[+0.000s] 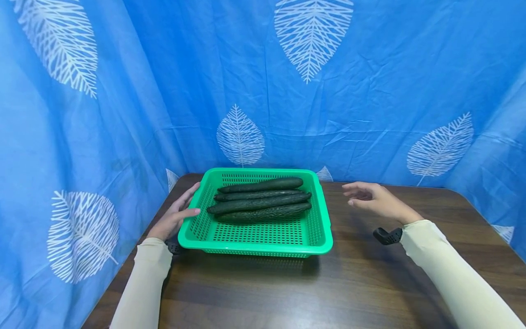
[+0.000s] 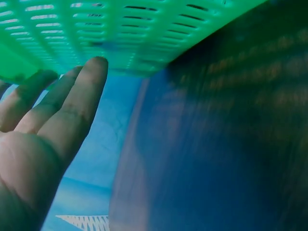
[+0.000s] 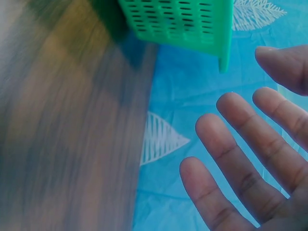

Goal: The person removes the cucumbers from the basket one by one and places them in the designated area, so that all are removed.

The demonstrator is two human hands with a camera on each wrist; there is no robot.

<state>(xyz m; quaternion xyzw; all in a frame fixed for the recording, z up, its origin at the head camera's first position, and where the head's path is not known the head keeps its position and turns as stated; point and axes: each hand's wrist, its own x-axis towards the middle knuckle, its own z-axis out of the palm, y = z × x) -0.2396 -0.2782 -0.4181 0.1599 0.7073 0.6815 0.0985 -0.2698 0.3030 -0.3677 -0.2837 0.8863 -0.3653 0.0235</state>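
Note:
A green plastic basket (image 1: 263,250) with slotted walls is on the brown table, in the middle of the head view. Several long dark-green cucumbers (image 1: 263,203) lie side by side in it. At the basket's left side, my left hand (image 1: 174,214) holds the rim, thumb over the top and fingers along the outside. The left wrist view shows those fingers (image 2: 72,103) extended by the slotted wall. Apart from the basket, to its right, my right hand (image 1: 380,200) hovers above the table with fingers loosely spread and nothing in it.
The wooden table (image 1: 255,297) reaches back to a blue curtain (image 1: 370,91) printed with white leaves, which also hangs along the left side. A black strap-like device (image 1: 387,236) is at my right wrist.

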